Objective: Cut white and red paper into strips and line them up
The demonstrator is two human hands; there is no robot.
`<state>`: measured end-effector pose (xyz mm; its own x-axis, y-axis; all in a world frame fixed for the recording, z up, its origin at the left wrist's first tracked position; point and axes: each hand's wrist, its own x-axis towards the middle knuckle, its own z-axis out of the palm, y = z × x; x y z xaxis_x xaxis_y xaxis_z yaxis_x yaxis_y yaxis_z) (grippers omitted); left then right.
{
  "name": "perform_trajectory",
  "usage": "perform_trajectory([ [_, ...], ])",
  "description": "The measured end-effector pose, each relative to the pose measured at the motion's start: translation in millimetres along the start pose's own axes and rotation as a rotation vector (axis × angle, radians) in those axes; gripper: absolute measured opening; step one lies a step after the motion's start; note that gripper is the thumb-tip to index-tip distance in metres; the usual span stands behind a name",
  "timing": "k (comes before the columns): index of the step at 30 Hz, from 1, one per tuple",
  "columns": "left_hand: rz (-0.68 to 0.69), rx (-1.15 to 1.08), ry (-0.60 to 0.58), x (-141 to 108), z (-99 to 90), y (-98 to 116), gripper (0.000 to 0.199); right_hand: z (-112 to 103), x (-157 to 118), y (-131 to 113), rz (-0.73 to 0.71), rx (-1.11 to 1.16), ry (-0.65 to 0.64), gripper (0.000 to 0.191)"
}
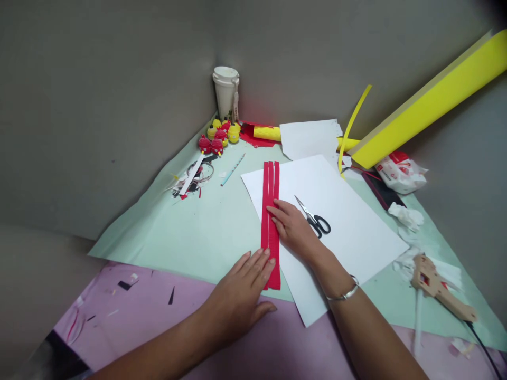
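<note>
Red paper strips [265, 184] lie side by side in the middle, with narrow gaps between them, partly over a white sheet [348, 232]. On their lower end rests my left hand [241, 290], fingers stretched out flat and thumb apart. My right hand [295, 227] touches the strips higher up with its fingertips, its fingers extended and nothing gripped. Just behind that hand, black-handled scissors [318, 221] lie on the white sheet, their handles partly hidden by it. The parts of the strips beneath my fingers cannot be seen.
Red and yellow lantern-like balls [217, 145] cluster by a white cup [226, 89]. A pencil [233, 170] and paper scraps [190, 184] lie left. At right are a hot glue gun [439, 290], a tissue pack [402, 174] and a leaning yellow roll [431, 100].
</note>
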<state>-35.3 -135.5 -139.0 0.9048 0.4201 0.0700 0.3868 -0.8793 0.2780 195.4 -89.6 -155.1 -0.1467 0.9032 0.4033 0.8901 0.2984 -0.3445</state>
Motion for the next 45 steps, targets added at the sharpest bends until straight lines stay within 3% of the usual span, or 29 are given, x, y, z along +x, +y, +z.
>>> perform_trajectory([
  [17,0.016,-0.006,0.054,5.4,1.2,2.5,0.074,2.3,-0.5,1.7,-0.006,0.008,0.011,0.036],
  [27,0.051,-0.003,-0.053,4.4,2.5,5.5,0.071,1.2,0.2,0.7,-0.004,-0.011,0.007,0.036],
  [38,0.063,0.009,0.023,-1.4,15.3,1.6,0.076,-0.8,0.3,-1.1,-0.003,0.024,0.009,0.036],
  [45,0.067,0.014,0.014,0.0,4.7,1.7,0.071,-3.2,0.0,-2.6,-0.087,0.052,-0.019,0.036],
])
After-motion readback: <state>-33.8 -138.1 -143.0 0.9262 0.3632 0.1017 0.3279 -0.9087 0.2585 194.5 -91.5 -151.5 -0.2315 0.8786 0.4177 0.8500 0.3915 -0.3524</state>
